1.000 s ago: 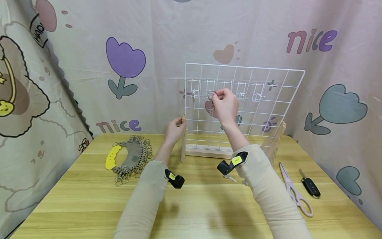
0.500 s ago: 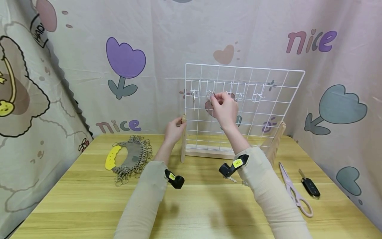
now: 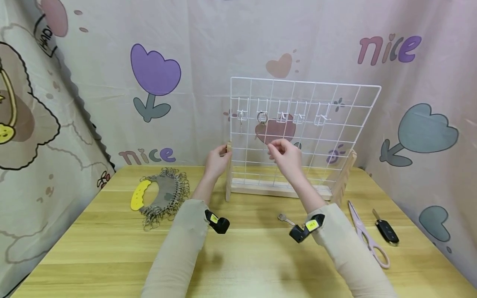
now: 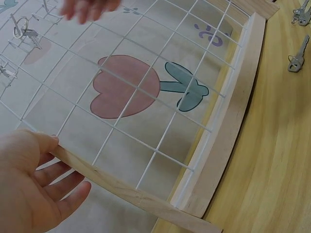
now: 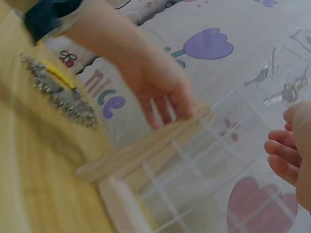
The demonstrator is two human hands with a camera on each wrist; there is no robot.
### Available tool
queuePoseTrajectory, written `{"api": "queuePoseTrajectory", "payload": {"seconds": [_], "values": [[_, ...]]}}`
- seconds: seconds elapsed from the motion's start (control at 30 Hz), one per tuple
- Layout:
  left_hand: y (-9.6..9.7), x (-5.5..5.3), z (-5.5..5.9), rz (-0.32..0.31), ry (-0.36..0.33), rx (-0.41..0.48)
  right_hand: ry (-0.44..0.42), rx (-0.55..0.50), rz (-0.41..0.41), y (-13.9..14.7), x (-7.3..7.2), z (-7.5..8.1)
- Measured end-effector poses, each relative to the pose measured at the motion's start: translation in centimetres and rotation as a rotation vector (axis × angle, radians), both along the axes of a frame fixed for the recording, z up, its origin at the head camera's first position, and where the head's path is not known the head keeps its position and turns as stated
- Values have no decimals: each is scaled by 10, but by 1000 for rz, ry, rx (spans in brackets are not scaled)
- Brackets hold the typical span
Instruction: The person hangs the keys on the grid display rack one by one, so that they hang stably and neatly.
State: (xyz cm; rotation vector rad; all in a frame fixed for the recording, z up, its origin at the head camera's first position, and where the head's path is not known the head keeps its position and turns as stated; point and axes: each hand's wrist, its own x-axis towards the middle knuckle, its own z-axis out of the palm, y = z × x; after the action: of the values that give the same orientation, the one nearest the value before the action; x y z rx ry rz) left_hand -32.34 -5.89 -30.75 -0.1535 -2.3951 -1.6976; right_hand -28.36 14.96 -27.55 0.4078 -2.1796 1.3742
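Note:
A white wire grid rack (image 3: 268, 190) on wooden feet stands upright at the back of the table. My left hand (image 3: 218, 162) grips its left wooden post (image 4: 131, 189), thumb on one side and fingers on the other. Several white hooks (image 3: 299, 118) line the grid. A ring with keys (image 4: 32, 37) hangs from the second hook from the left, and a key (image 4: 8, 73) hangs from the first. In front of the grid, below the hooks, is my right hand (image 3: 287, 158), its fingers loosely curled and holding nothing.
A yellow-handled holder with many metal rings (image 3: 139, 194) lies at left. On the right are pink scissors (image 3: 363, 229) and a black car key (image 3: 387, 231). A small key (image 3: 286, 219) lies before the rack; more keys (image 4: 302, 13) are close by. A patterned curtain (image 3: 208, 49) hangs behind.
My right hand has let go of the key ring, which now hangs on the second hook, and has moved down and slightly right. The left hand stays on the post.

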Motion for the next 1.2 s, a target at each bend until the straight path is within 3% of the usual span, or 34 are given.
{"api": "queuePoseTrajectory", "payload": {"seconds": [0.13,0.33,0.5,0.9,1.2], "values": [[-1,1,2,-4,-6,-2,-116,10,76,17,12,-28],[-1,3,2,-9,-4,1,-257,150,86,42,29,-78],[-1,3,2,-7,-9,-9,-361,258,114,60,39,-105],[-2,-1,2,-8,-21,-12,-505,277,343,70,36,-126],[-1,0,2,-6,-14,-15,-460,405,350,67,35,-131]]}}
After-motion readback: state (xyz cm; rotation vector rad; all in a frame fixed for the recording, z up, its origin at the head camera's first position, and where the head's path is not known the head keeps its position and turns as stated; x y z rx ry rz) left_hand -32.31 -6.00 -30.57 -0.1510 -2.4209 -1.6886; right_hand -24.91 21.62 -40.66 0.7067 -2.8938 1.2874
